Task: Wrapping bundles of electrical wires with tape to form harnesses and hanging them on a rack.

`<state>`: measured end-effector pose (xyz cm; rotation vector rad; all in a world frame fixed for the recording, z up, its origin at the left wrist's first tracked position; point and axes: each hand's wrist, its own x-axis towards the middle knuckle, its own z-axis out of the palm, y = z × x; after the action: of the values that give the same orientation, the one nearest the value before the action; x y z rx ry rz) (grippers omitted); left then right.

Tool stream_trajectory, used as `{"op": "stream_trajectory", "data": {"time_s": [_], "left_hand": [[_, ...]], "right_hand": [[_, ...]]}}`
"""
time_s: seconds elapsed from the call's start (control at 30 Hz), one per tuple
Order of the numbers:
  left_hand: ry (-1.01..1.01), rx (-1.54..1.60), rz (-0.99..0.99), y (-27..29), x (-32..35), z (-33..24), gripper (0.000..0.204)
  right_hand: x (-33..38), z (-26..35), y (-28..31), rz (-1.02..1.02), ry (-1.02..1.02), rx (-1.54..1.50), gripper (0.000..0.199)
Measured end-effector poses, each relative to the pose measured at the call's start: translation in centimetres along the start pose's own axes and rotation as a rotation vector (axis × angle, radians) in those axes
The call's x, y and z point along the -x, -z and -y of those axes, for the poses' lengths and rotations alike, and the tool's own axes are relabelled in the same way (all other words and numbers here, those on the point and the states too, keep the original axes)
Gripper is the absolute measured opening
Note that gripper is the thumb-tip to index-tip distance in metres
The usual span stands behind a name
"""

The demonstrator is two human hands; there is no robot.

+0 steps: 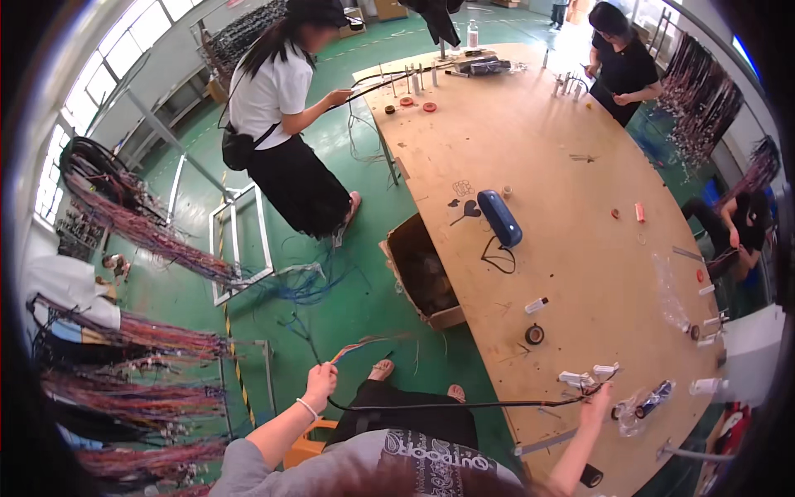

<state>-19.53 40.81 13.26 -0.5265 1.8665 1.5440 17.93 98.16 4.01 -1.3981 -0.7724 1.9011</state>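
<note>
A black-sleeved wire harness (pixel 447 406) stretches between my two hands, across my lap and over the table's near edge. My left hand (pixel 320 382) is closed around one end, off the table; loose coloured wires (pixel 356 346) and a dark branch (pixel 305 331) fan out past the fingers. At the other end, over the tabletop, my right hand (pixel 595 401) grips the harness where it splits into short wires. White connectors (pixel 575 379) lie right beside those fingers. Near my right wrist is a clear plastic bag (pixel 638 418) with a dark roll at it.
The curved wooden table (pixel 530 273) carries a blue case (pixel 500 219), a black tape roll (pixel 534 334) and white fixture posts. An open cardboard box (pixel 421 273) stands by its edge. Wire bundles (pixel 141 331) hang at left. Co-workers stand at far left (pixel 281 99) and far right (pixel 621 66); another sits at right.
</note>
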Motion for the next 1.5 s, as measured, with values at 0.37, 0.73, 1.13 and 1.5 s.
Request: {"op": "stream_trajectory", "data": {"time_s": [0.37, 0.73, 1.13, 1.5], "left_hand": [[0.106, 0.115, -0.240, -2.9, 4.6, 7.9, 0.025], [-0.018, 0.040, -0.608, 3.2, 5.5, 15.6, 0.036], [-0.490, -0.033, 0.062, -1.2, 16.1, 6.3, 0.022], [0.088, -0.229, -0.582, 14.3, 9.1, 19.8, 0.053]], "right_hand": [[2.8, 5.9, -1.4, -0.104, -0.033, -0.034, 0.023], [21.1, 15.4, -16.6, 0.148, 0.558, 0.193, 0.025], [43.8, -6.3, -43.1, 1.500, -0.411, 0.097, 0.013], [19.6, -25.0, -60.0, 1.811, 0.619, 1.312, 0.067]]}}
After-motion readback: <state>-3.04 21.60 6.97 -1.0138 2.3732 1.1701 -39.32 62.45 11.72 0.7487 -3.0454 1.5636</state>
